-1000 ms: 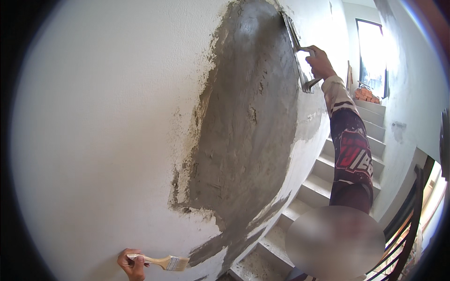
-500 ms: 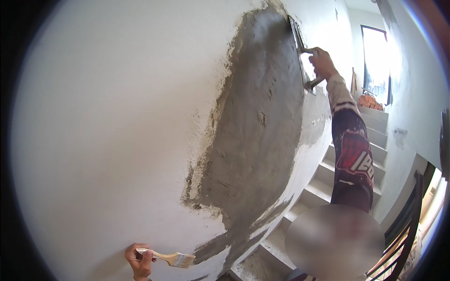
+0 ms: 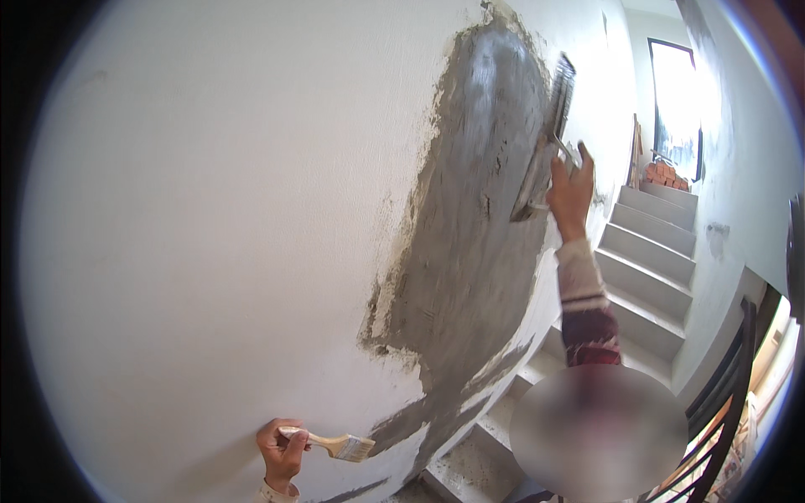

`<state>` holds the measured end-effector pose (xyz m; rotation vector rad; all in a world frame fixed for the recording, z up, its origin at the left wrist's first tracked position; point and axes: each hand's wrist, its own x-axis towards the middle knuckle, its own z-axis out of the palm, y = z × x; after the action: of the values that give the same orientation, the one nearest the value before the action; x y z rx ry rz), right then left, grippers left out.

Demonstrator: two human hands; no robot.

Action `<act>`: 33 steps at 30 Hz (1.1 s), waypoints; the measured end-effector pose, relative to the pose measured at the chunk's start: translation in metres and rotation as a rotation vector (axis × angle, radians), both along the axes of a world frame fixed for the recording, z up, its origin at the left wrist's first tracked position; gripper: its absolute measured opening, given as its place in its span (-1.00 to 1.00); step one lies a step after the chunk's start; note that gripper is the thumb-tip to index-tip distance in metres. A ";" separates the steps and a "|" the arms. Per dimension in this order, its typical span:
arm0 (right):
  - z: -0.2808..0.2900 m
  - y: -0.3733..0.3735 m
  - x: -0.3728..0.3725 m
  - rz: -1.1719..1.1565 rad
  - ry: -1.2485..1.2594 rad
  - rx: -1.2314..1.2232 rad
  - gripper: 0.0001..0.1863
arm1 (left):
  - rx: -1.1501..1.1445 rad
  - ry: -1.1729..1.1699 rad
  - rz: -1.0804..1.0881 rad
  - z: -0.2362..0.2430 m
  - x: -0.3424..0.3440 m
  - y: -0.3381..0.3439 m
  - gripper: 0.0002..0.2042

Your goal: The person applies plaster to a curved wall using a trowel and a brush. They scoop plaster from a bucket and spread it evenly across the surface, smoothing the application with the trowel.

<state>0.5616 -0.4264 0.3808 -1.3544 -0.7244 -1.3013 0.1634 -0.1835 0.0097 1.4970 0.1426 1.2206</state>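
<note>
1. Grey plaster [image 3: 465, 251] covered a tall, ragged-edged patch on the white wall [image 3: 210, 210], its far end narrow and shiny, its face pitted by a few small dark gouges.
2. At the patch's right edge, toward the far end, I saw the person's right grip [image 3: 572, 199] closed around the handle of a long metal trowel [image 3: 537, 174], one finger stretched out past it.
3. That trowel sat at a slant, its near end over the plaster and its far end leaning right, toward the white; I couldn't tell how much of the blade touched the wall.
4. Behind the right grip came a sleeve [image 3: 591, 331], pale at the cuff and dark red beyond it, the nearer part of the arm lost behind a blur.
5. Well apart, near and to the left, the left grip [image 3: 283, 451] was pinched on the wooden handle of a flat paintbrush [image 3: 340, 445].
6. Its bristles pointed right, just beside a grey smear [image 3: 394, 429] spreading from the patch's near end; whether they touched the wall, I couldn't say.
7. To the right, pale steps [image 3: 644, 267] climbed toward a bright, dark-framed window [image 3: 673, 109], with orange bricks [image 3: 665, 174] heaped at the far top.
8. Dark railing [image 3: 742, 360] curved along the near right.
</note>
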 end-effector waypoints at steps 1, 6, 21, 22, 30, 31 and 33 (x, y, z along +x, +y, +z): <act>-0.025 0.002 -0.019 0.092 0.093 0.051 -0.38 | -0.001 0.016 0.004 0.000 -0.001 0.000 -0.85; -0.219 0.010 -0.061 0.526 0.438 0.324 -0.38 | 0.014 0.053 -0.006 0.023 -0.020 0.002 -0.87; -0.643 -0.034 -0.168 0.309 1.107 0.003 -0.40 | 0.871 -0.345 0.438 0.536 0.069 -0.077 -0.73; -0.649 -0.044 -0.163 0.279 1.107 0.000 -0.40 | 0.849 -0.344 0.463 0.553 0.080 -0.084 -0.74; -0.662 -0.070 -0.154 0.225 1.147 -0.014 -0.42 | 0.991 -0.352 0.742 0.643 0.154 -0.107 -0.72; -0.661 -0.071 -0.154 0.227 1.145 -0.017 -0.42 | 1.023 -0.371 0.880 0.652 0.163 -0.102 -0.70; -0.657 -0.077 -0.159 0.221 1.145 -0.012 -0.42 | 1.072 -0.454 0.920 0.654 0.163 -0.096 -0.68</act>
<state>0.4028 -0.5036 -0.2757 -1.6746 -0.0610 -0.2056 0.3263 -0.2796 0.6639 2.0573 -0.1977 2.6214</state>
